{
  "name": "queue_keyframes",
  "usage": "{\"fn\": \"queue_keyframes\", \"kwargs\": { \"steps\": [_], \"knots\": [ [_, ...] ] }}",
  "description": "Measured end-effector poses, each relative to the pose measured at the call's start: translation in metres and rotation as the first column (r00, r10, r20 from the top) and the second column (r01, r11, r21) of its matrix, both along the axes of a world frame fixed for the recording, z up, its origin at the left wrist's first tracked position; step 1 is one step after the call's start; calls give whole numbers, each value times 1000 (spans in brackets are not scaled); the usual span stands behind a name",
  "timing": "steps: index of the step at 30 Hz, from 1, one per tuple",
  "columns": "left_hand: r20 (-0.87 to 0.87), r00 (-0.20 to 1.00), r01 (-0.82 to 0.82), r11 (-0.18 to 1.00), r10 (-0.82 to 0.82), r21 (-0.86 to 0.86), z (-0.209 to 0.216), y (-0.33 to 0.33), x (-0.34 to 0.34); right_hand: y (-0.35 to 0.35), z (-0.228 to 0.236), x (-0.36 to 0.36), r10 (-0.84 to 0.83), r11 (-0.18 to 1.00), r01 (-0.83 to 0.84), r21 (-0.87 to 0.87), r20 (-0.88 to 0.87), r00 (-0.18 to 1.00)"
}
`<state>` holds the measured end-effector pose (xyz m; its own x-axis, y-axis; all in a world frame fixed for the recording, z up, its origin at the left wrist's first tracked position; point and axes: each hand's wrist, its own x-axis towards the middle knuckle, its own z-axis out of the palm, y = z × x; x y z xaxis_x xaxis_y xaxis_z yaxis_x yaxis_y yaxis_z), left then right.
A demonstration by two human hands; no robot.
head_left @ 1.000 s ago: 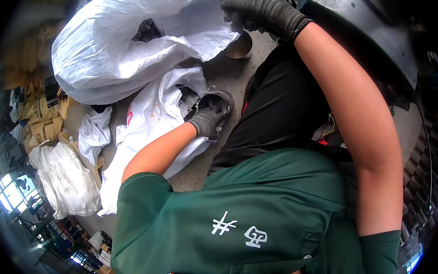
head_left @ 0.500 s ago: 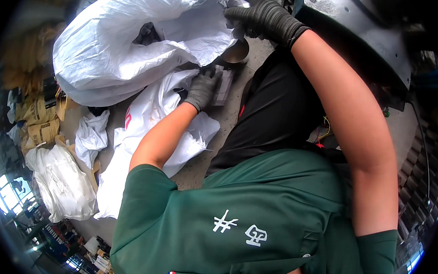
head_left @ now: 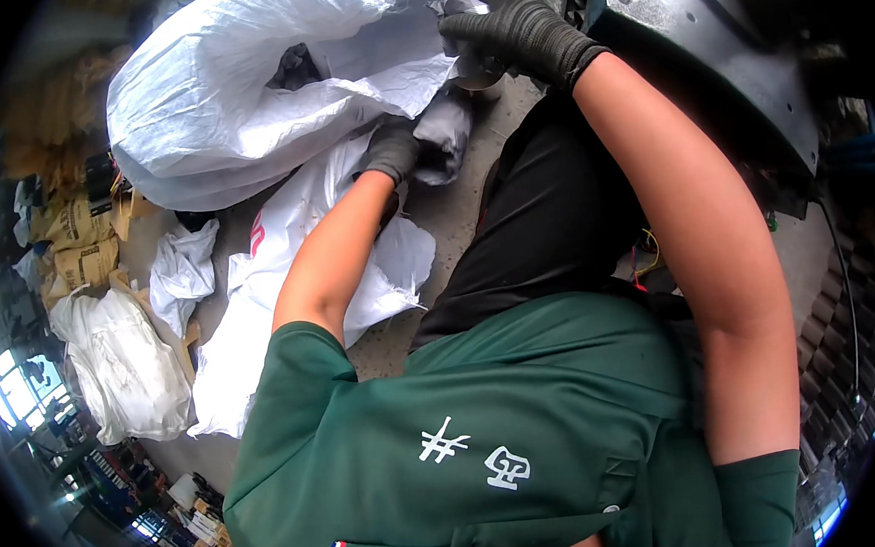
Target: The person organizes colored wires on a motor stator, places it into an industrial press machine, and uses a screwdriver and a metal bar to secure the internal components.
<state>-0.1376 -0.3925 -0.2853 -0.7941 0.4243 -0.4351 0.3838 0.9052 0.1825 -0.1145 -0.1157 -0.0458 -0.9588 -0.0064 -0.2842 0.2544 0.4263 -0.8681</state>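
A large white woven sack (head_left: 216,96) lies at the top with its mouth gaping, and a dark piece (head_left: 295,69) shows inside. My right hand (head_left: 523,36), in a dark knit glove, is closed on the sack's edge at the mouth's right end. Just below the sack's rim is my left hand (head_left: 392,148), gloved likewise, its fingertips hidden under the rim. Close beside it stands a pale greyish, wrinkled piece with a dark hollow (head_left: 444,138), whose kind I cannot make out. A second white sack with red print (head_left: 295,232) lies flattened beneath my left forearm.
A large grey metal machine part (head_left: 705,57) stands at the right, with a black cable (head_left: 848,298) below it. More white bags (head_left: 122,363) and brown sacks (head_left: 85,240) lie at the left. My black-trousered leg (head_left: 534,217) extends over the grey floor.
My left hand has moved slightly left, and its fingers have gone under the sack's rim. The pale piece beside it has tilted up, showing a dark hollow. My right hand keeps hold of the sack.
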Motion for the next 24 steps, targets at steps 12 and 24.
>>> {"fn": "queue_keyframes", "kwargs": {
  "steps": [12, 24],
  "knots": [
    [475, 865, -495, 132, 160, 859, 109, 80, -56, 20, -11, -5, -48, 516, 258, -816, 273, 961],
    [-284, 958, 283, 330, -47, 901, 77, 66, -25, -5, 7, 6, -47, 679, 30, -734, -2, 999]
  ]
}}
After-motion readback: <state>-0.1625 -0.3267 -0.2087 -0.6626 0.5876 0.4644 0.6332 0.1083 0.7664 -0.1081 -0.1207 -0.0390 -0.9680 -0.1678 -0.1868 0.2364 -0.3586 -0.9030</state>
